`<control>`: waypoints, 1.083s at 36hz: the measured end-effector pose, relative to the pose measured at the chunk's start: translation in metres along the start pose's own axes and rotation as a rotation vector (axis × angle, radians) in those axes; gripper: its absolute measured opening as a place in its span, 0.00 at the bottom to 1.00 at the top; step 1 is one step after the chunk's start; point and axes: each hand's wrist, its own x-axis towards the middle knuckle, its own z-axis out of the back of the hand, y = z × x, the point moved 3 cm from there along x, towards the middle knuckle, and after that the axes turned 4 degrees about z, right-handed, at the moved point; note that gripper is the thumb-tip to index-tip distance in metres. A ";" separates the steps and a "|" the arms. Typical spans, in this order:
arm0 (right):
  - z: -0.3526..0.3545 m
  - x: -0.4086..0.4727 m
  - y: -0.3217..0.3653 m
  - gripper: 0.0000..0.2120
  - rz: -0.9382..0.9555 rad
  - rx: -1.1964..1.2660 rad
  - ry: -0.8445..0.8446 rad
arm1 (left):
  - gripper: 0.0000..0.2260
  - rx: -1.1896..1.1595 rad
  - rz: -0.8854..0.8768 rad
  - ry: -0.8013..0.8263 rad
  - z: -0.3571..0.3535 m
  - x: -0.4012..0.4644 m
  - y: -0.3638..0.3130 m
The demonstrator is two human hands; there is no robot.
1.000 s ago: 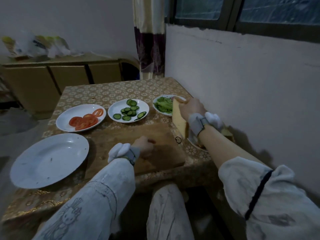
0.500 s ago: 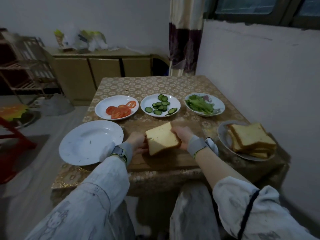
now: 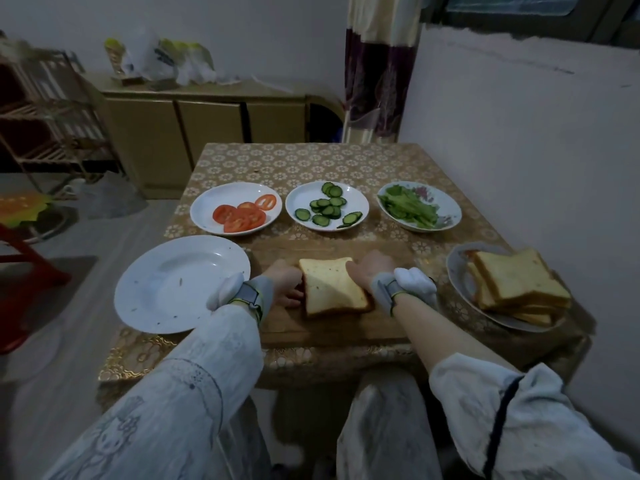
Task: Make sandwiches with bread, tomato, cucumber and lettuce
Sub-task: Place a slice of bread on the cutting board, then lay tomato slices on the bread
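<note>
Both forearms are reaching forward over the table edge, the left hand and right hand lying knuckles-up on the board. Each is gripping one side edge of the bread slice, fingers curled against it. The slice is lying flat on the board between them, below the cucumber plate.

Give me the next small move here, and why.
Probably let go and reach for the tomato slices: the bread slice looks to lie flat on the cutting board, bare on top, with the left hand and right hand at its edges.
</note>
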 end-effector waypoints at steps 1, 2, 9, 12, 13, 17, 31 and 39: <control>0.001 0.003 0.003 0.22 0.014 -0.069 -0.009 | 0.09 0.062 0.003 -0.001 0.004 0.000 -0.002; 0.002 0.005 0.006 0.22 0.034 -0.126 -0.019 | 0.09 0.133 -0.012 -0.004 0.007 0.000 -0.005; 0.001 0.041 0.057 0.20 0.214 -0.256 -0.115 | 0.11 0.482 -0.218 -0.119 0.054 0.021 -0.041; -0.007 0.056 0.084 0.18 0.312 -0.239 -0.130 | 0.13 0.624 -0.342 -0.283 0.078 0.025 -0.052; -0.011 0.061 0.095 0.16 0.346 -0.251 -0.122 | 0.14 0.661 -0.364 -0.334 0.087 0.028 -0.055; -0.030 0.080 0.132 0.13 0.469 -0.297 -0.097 | 0.15 0.751 -0.357 -0.435 0.118 0.047 -0.056; -0.079 0.139 0.180 0.19 0.480 -0.420 0.030 | 0.21 0.938 -0.229 -0.474 0.157 0.104 -0.056; -0.091 0.154 0.187 0.21 0.453 -0.358 0.123 | 0.23 0.845 -0.247 -0.512 0.160 0.117 -0.058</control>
